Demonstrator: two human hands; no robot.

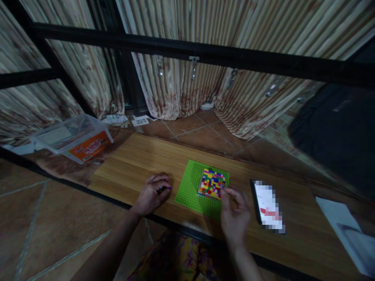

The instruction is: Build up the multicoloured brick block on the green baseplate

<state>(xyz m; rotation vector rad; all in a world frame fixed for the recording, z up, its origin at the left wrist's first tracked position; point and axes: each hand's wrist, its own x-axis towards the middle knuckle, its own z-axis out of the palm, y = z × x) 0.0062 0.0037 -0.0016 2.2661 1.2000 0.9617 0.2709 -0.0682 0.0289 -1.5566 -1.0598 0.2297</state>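
Note:
A green studded baseplate (186, 187) lies on the wooden bench top. On its right part sits a square block of multicoloured toy bricks (211, 183), red, yellow, blue, green, pink and white. My right hand (236, 212) is at the lower right corner of the block, thumb and forefinger pinched together at its edge; whatever is between them is hidden. Left of the baseplate, my left hand (152, 194) rests on the wood with its fingers curled. A small purple brick (169, 188) shows at its fingertips, and the inside of the hand is in shadow.
A phone (268, 207) with a blurred screen lies right of the baseplate. Farther right is a white sheet (341, 220). A clear plastic box (73, 136) with an orange label stands at the left. Behind the bench top (125, 164), a black metal bar (175, 45) crosses before striped curtains (190, 89).

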